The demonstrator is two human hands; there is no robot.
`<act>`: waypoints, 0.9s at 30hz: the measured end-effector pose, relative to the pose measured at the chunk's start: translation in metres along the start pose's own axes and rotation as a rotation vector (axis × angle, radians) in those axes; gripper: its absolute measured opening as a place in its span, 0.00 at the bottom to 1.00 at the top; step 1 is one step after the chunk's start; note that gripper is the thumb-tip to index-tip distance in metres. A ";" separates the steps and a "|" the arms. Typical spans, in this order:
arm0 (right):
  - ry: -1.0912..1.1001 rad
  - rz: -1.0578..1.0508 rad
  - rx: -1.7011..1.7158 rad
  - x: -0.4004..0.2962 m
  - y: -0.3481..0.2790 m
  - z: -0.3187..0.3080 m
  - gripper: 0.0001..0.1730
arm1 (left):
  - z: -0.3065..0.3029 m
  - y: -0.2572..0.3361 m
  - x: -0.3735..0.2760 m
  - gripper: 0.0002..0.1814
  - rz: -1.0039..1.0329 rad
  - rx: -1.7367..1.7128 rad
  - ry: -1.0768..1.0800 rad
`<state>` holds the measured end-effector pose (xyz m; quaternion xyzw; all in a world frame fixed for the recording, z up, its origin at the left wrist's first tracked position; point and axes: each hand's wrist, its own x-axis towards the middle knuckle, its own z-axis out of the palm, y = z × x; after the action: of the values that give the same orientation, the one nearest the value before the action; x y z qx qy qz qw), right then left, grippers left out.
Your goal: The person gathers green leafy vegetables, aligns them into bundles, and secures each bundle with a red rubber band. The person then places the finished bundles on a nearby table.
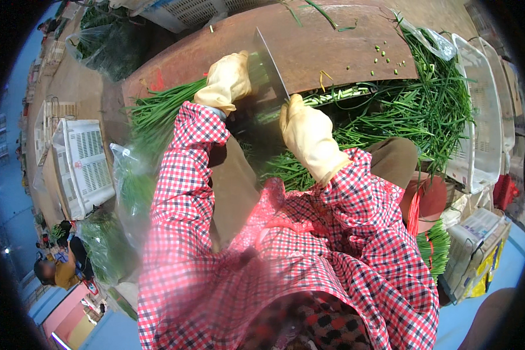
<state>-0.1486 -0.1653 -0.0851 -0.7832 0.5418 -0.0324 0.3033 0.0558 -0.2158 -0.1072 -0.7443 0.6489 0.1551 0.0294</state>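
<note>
My left hand (225, 83), in a cream rubber glove, is closed around a bundle of long green chive-like stalks (168, 109). The stalks fan out to the left over the edge of a brown board (332, 43). My right hand (310, 133), gloved alike, grips the near end of a broad-bladed knife (272, 63), whose handle is hidden. The blade stands nearly edge-on, just right of my left hand. Pale cut stalk ends (341, 95) lie along the board's near edge. Small green cut bits (383, 54) are scattered on the board.
A large heap of loose green stalks (437, 100) lies at right, against a white plastic crate (481, 118). Another white crate (89, 162) stands at left, near plastic-bagged greens (133, 188). Tied bundles (437, 249) sit at lower right. A person (68, 262) is far left.
</note>
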 end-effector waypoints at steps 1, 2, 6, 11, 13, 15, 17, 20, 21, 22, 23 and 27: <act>0.010 -0.002 -0.006 0.003 -0.002 -0.004 0.14 | 0.001 0.000 0.002 0.34 -0.004 0.003 -0.003; -0.007 0.013 0.020 0.004 -0.004 -0.007 0.14 | 0.002 -0.001 0.003 0.34 -0.008 0.006 -0.005; -0.049 0.043 -0.030 0.016 -0.013 -0.020 0.14 | 0.004 -0.001 0.005 0.33 -0.004 0.035 -0.009; -0.147 0.065 -0.100 0.038 -0.028 -0.033 0.14 | -0.002 0.002 0.007 0.17 -0.053 0.059 -0.113; -0.148 0.047 -0.107 0.046 -0.031 -0.037 0.15 | -0.004 0.004 0.008 0.19 -0.054 0.080 -0.107; -0.215 0.049 -0.084 0.054 -0.029 -0.037 0.15 | -0.006 0.003 0.010 0.19 -0.042 0.094 -0.107; -0.140 -0.019 -0.083 0.061 -0.027 -0.033 0.15 | -0.005 0.002 0.011 0.19 -0.025 0.094 -0.099; -0.099 -0.068 -0.076 0.073 -0.029 -0.022 0.15 | 0.000 0.000 0.008 0.20 0.009 0.046 -0.030; -0.057 -0.083 -0.076 0.078 -0.032 -0.018 0.15 | 0.002 -0.001 0.007 0.21 0.025 0.015 0.018; -0.093 -0.137 -0.155 0.081 -0.034 -0.016 0.15 | 0.003 -0.001 0.005 0.22 0.042 -0.007 0.037; -0.047 -0.191 -0.082 0.085 -0.039 -0.014 0.15 | 0.003 0.000 0.004 0.23 0.056 -0.010 0.076; -0.129 -0.107 -0.047 0.087 -0.034 -0.028 0.16 | -0.004 0.001 0.001 0.32 0.028 -0.036 0.012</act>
<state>-0.0952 -0.2449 -0.0694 -0.8182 0.4794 0.0146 0.3169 0.0561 -0.2180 -0.1034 -0.7365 0.6565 0.1626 0.0098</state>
